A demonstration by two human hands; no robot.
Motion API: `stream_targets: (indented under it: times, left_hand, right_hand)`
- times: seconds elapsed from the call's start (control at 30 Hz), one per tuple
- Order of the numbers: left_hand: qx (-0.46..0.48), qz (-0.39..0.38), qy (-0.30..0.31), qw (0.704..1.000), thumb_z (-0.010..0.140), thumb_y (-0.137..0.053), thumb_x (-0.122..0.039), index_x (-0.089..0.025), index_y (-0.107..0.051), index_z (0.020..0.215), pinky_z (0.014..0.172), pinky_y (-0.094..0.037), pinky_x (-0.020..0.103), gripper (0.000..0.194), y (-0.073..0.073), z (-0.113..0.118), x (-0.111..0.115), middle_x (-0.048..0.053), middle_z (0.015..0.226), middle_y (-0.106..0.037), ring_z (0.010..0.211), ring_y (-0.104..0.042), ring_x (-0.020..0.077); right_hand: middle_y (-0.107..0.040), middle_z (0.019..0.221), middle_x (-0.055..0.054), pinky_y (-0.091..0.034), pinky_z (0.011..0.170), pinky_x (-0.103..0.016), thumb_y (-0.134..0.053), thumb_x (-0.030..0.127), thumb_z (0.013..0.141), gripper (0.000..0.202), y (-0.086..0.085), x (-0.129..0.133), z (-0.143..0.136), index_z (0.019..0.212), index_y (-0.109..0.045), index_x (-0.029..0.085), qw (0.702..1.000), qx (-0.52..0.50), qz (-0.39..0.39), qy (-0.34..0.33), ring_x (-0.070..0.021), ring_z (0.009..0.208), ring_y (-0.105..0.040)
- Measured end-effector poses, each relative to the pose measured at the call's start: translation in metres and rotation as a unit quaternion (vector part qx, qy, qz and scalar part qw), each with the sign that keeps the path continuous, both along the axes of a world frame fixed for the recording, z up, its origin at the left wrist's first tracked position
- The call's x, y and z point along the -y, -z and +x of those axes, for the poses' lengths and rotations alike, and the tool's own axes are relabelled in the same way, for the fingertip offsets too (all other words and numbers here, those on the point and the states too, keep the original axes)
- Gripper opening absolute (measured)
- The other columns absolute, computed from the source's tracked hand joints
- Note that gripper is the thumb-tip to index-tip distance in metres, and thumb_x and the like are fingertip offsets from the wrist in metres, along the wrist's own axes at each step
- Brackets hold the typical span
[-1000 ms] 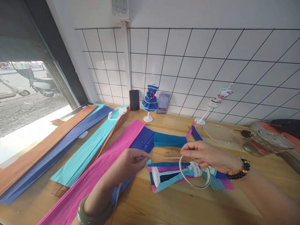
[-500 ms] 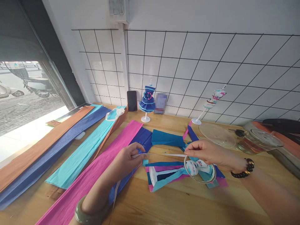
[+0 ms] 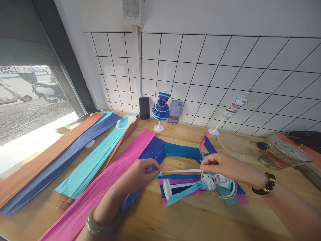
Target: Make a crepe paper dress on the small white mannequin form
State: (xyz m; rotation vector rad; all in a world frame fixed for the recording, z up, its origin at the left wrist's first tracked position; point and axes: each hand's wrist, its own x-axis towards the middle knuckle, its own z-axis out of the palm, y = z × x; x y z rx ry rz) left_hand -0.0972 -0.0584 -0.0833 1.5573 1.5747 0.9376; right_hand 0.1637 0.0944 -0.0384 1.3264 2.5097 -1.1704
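A narrow white ribbon (image 3: 184, 171) is stretched between my two hands. Its left part is pinched by my left hand (image 3: 140, 174), above the edge of the blue and magenta crepe paper (image 3: 120, 174). My right hand (image 3: 222, 164) grips the ribbon's other end against the top of a thin ring (image 3: 215, 194). Part of the ring's right side looks wrapped in white. Behind the ring, a small dress-form stand (image 3: 222, 180) lies on its side across teal, magenta and blue paper strips (image 3: 184, 198). My fingers hide the spot where ribbon and ring meet.
At the back stand a form in a blue tiered dress (image 3: 161, 110), a phone (image 3: 144, 108) and a tilted floral form (image 3: 235, 107). Long orange (image 3: 62, 137) and turquoise (image 3: 92, 157) paper strips lie left. Scissors (image 3: 262, 145), a clear lid (image 3: 237, 147) and a glass jar (image 3: 281, 155) sit right.
My left hand has slid along the ribbon and now pinches it at the fingertips, with the ribbon taut and flat. The right hand keeps its grip on the ring. The whole view has shifted slightly.
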Motion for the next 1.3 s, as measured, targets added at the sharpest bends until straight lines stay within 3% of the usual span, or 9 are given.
stream_targets:
  times: [0.3,0.6,0.83,1.17,1.3]
  left_hand:
    - [-0.019,0.009,0.017,1.000,0.080,-0.049,-0.025,-0.018,-0.062,0.081,0.048,-0.023,0.023,0.015,0.004,0.002,0.001,-0.009,0.053,-0.027,0.050,-0.025,0.0092]
    - [-0.021,0.013,0.020,1.000,0.078,-0.051,-0.026,-0.018,-0.064,0.083,0.047,-0.024,0.023,0.016,0.006,0.004,0.000,-0.009,0.052,-0.029,0.049,-0.028,0.0090]
    - [-0.012,0.008,0.029,0.999,0.078,-0.051,-0.026,-0.018,-0.065,0.085,0.046,-0.025,0.023,0.018,0.005,0.001,0.001,-0.009,0.050,-0.030,0.048,-0.029,0.0090]
    - [-0.004,0.008,0.043,0.999,0.075,-0.051,-0.019,-0.018,-0.064,0.087,0.046,-0.025,0.022,0.018,0.008,-0.002,0.000,-0.010,0.051,-0.029,0.048,-0.028,0.0089]
    - [0.001,0.010,0.052,0.999,0.073,-0.061,-0.026,-0.018,-0.065,0.093,0.047,-0.024,0.023,0.021,0.006,-0.002,-0.001,-0.010,0.053,-0.029,0.049,-0.029,0.0087]
  right_hand:
    - [-0.055,0.059,0.002,-0.024,0.043,-0.021,-0.060,0.048,0.074,0.031,0.010,-0.003,0.000,0.071,-0.068,0.018,1.000,-0.007,-0.013,0.015,-0.0086,0.048,-0.036]
    - [-0.029,0.044,0.009,-0.009,0.040,-0.023,-0.065,0.051,0.067,0.033,0.002,0.000,-0.008,0.068,-0.065,0.018,0.996,0.028,-0.049,0.067,-0.0045,0.039,-0.013]
    - [-0.023,0.044,0.010,-0.010,0.040,-0.024,-0.065,0.053,0.067,0.034,0.005,0.000,-0.009,0.068,-0.065,0.019,0.995,0.029,-0.061,0.074,-0.0049,0.040,-0.011]
    - [-0.032,0.049,0.007,-0.011,0.038,-0.022,-0.066,0.047,0.068,0.028,0.009,-0.005,-0.011,0.069,-0.065,0.019,0.993,0.047,-0.075,0.073,-0.0036,0.039,-0.017]
    - [-0.033,0.050,0.007,-0.011,0.037,-0.021,-0.067,0.046,0.068,0.028,0.008,-0.004,-0.011,0.069,-0.066,0.018,0.993,0.042,-0.080,0.078,-0.0031,0.039,-0.017]
